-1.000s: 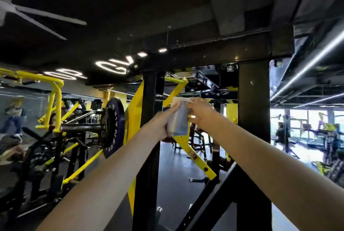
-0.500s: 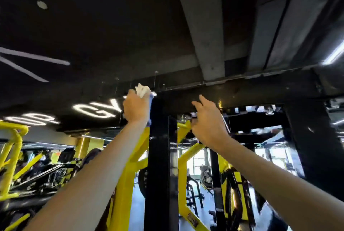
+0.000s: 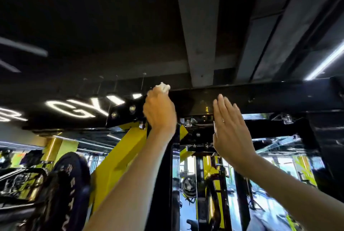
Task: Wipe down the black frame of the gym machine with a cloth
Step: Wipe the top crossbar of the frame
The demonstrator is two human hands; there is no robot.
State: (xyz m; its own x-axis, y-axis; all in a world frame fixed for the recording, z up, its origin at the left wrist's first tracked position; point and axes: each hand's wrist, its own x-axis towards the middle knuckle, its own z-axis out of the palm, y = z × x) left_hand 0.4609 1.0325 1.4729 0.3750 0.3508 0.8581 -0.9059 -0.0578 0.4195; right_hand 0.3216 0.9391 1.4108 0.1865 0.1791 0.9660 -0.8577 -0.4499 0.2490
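Most of the cloth (image 3: 163, 87) is hidden behind the left hand (image 3: 159, 113), with only a white tuft showing above the knuckles; that hand's fingers curl out of sight; whether the right hand (image 3: 230, 130) touches the black frame (image 3: 270, 97) cannot be told; the black frame runs off the right edge; both forearms are cut by the picture's edges; the lit sign (image 3: 81, 109) is partly covered and cut at left; the weight plate (image 3: 70, 189) lettering is blurred.
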